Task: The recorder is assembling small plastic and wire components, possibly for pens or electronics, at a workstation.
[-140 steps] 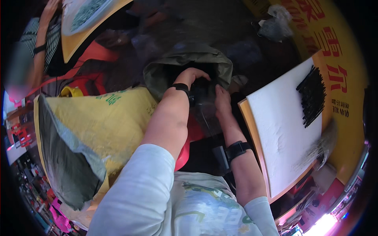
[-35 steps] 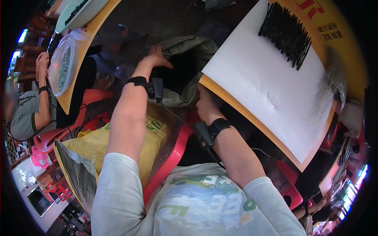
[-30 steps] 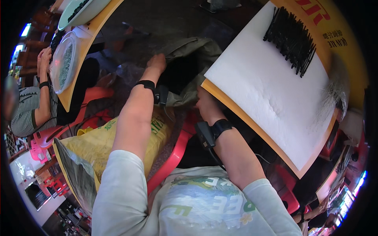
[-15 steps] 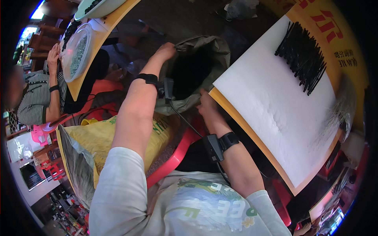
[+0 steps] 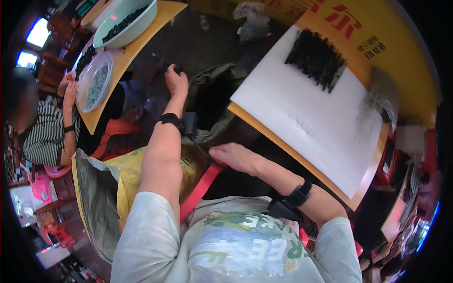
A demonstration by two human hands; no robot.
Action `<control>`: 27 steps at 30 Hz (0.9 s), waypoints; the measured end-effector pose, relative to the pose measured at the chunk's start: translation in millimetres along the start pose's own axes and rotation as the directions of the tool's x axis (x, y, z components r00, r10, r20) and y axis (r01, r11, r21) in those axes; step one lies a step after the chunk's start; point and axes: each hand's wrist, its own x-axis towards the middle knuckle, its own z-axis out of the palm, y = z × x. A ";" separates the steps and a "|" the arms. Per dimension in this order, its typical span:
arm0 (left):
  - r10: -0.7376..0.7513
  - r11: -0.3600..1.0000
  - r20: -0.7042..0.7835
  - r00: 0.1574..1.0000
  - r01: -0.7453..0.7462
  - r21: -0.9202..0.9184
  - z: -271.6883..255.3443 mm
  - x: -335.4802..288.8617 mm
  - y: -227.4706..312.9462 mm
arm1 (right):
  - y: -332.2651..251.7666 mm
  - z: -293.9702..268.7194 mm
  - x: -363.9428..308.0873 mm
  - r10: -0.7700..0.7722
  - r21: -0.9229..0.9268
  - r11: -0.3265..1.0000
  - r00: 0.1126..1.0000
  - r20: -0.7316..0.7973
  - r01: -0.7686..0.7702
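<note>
A dark grey-green woven sack (image 5: pixel 229 73) stands with its mouth agape in front of me, its inside black. Beyond its left rim is my left hand (image 5: pixel 177 84), fingers curled, with a small black piece sticking out at the fingertips; its kind does not show. My right hand (image 5: pixel 232 155) is closed below the sack's near rim, beside the red chair edge (image 5: pixel 202 191). Whatever its fingers may hold is hidden. To the right, many thin black rods (image 5: pixel 317 59) lie side by side on a white board (image 5: pixel 302 120).
A yellow woven bag (image 5: pixel 130 172) leans open at my left. On the left table (image 5: pixel 123 55) are a pale green basin (image 5: pixel 150 21) of black pieces and a clear tub (image 5: pixel 107 78) of small greyish parts. A seated co-worker's hands (image 5: pixel 68 89) are beside it. Plastic bags (image 5: pixel 253 28) lie beyond.
My left hand has left the sack rim and moved up and left. My right hand has drawn back from the rim toward me. The view has shifted; the co-worker's hands have come together.
</note>
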 end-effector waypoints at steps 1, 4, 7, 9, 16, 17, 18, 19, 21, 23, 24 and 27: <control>-0.016 1.000 -0.040 0.999 0.017 0.003 -5.2 9.3 10.6 | -6.6 -2.2 -23.8 -0.094 -0.120 0.988 0.995 0.039 0.098; -0.009 0.980 -0.108 0.994 -0.012 -0.201 -29.2 43.0 31.0 | -2.3 4.2 -74.6 -0.094 -0.334 0.937 0.995 0.039 0.101; -0.116 0.803 0.226 0.967 0.225 -0.552 -58.6 73.9 77.0 | -2.0 -4.7 -121.9 0.173 -0.285 0.952 0.963 0.205 -0.110; -0.097 0.610 0.528 0.844 0.469 -0.639 -75.9 64.7 144.6 | 9.9 -7.7 -169.0 0.073 -0.306 0.950 0.996 0.045 -0.056; 0.394 0.624 0.800 0.453 0.507 -0.594 -120.1 -6.9 278.3 | -3.7 -5.9 -235.4 -0.380 -0.364 0.874 0.920 -0.099 0.321; 0.445 0.616 0.816 0.368 0.536 -0.577 -114.4 -26.5 288.2 | 2.3 -17.7 -228.0 -0.479 -0.472 0.819 0.843 -0.246 0.328; 0.476 0.618 0.827 0.299 0.554 -0.557 -103.5 -45.8 291.9 | 0.5 -34.1 -223.3 -0.389 -0.443 0.876 0.821 -0.419 0.190; 0.499 0.623 0.832 0.242 0.567 -0.539 -96.6 -62.8 290.1 | 7.7 -54.6 -210.5 -0.360 -0.397 0.908 0.736 -0.573 0.135; 0.494 0.628 0.851 0.179 0.602 -0.492 -87.9 -100.8 290.0 | 22.8 -101.5 -182.9 -0.288 -0.295 0.952 0.550 -0.784 0.079; 0.453 0.597 0.881 0.133 0.689 -0.411 -71.1 -138.3 281.7 | 41.4 -139.9 -157.7 -0.316 -0.331 0.943 0.389 -0.865 0.031; 0.433 0.566 0.893 0.123 0.734 -0.376 -62.7 -155.1 275.0 | 45.1 -157.3 -149.2 -0.287 -0.330 0.942 0.369 -0.884 -0.058; 0.389 0.504 0.916 0.099 0.810 -0.301 -41.5 -192.4 264.2 | 68.8 -201.9 -112.7 -0.222 -0.290 0.924 0.268 -0.937 -0.249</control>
